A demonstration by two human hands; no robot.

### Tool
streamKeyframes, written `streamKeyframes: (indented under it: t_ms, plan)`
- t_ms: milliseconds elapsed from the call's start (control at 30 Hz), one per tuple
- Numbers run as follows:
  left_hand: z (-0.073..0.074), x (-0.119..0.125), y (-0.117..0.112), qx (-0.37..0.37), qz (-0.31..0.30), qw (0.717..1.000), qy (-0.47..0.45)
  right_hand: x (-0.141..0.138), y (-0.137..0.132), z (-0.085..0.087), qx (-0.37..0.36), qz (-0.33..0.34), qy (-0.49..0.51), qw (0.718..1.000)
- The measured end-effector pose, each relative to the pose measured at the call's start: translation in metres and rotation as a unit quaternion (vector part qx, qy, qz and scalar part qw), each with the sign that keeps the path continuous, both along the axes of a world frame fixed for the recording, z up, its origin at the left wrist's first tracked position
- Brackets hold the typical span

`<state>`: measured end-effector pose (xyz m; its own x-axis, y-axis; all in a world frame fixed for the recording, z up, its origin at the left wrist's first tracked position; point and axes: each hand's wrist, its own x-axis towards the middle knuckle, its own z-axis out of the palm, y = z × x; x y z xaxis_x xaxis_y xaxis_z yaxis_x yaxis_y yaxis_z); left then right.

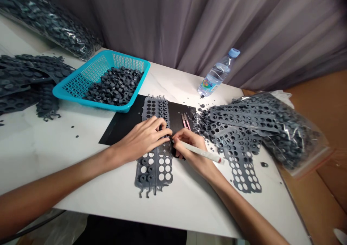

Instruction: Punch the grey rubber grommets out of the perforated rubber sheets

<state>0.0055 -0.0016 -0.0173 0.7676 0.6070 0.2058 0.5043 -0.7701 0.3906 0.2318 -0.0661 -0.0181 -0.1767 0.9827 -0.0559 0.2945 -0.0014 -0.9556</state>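
Note:
A dark grey rubber sheet with rows of round holes lies lengthwise before me, partly across a black mat. Ring-shaped rubber pieces still sit in some holes, mainly along its far right side and near left end. My left hand rests over the middle of the sheet, its fingers bent and gripping near the right edge; the exact spot under the fingertips is hidden. Close beside it, my right hand holds a white pen-shaped tool, tip towards the left fingertips. Small pink-handled snips lie just beyond.
A blue basket of rubber rings stands back left, near more sheets and a full plastic bag. To the right are punched sheets, scattered scraps and another bag. A water bottle stands at the back.

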Motion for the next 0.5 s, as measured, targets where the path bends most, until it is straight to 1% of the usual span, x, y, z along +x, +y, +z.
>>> streamKeyframes:
  t_ms: [67, 100, 133, 167, 233, 267, 300, 333, 400, 467, 500]
  plan:
    - [0.002, 0.004, -0.001, -0.013, -0.009, 0.999, -0.035, 0.000, -0.001, 0.001, 0.009, -0.001, -0.019, 1.000]
    - [0.005, 0.005, -0.001, -0.031, 0.003, 0.997, -0.077, -0.001, -0.002, 0.001, 0.015, -0.003, -0.027, 1.000]
    - [0.009, 0.006, -0.001, -0.052, 0.031, 0.989, -0.136, -0.001, -0.003, 0.001, 0.019, -0.004, -0.031, 0.999]
    - [0.014, 0.006, 0.000, -0.077, 0.070, 0.973, -0.205, -0.002, -0.003, 0.001, 0.022, -0.004, -0.033, 0.999]
    - [0.025, 0.004, 0.003, -0.146, 0.145, 0.920, -0.334, -0.002, -0.004, 0.000, 0.016, -0.006, -0.027, 1.000]
    - [0.029, 0.002, 0.004, -0.198, 0.158, 0.891, -0.378, -0.002, -0.004, 0.000, 0.008, -0.010, -0.016, 1.000]
    - [0.031, 0.000, 0.006, -0.258, 0.154, 0.865, -0.402, -0.002, -0.004, -0.001, -0.001, -0.016, 0.000, 1.000]
    - [0.032, -0.003, 0.006, -0.325, 0.143, 0.841, -0.409, -0.002, -0.003, -0.003, -0.010, -0.024, 0.019, 0.999]
    - [0.029, -0.007, 0.005, -0.450, 0.124, 0.795, -0.389, -0.002, -0.003, -0.005, -0.016, -0.046, 0.058, 0.997]
    - [0.022, -0.010, 0.001, -0.538, 0.119, 0.752, -0.361, -0.002, -0.002, -0.006, -0.007, -0.070, 0.082, 0.994]
    - [0.019, -0.010, -0.001, -0.567, 0.120, 0.736, -0.351, -0.002, -0.001, -0.006, 0.001, -0.082, 0.086, 0.993]
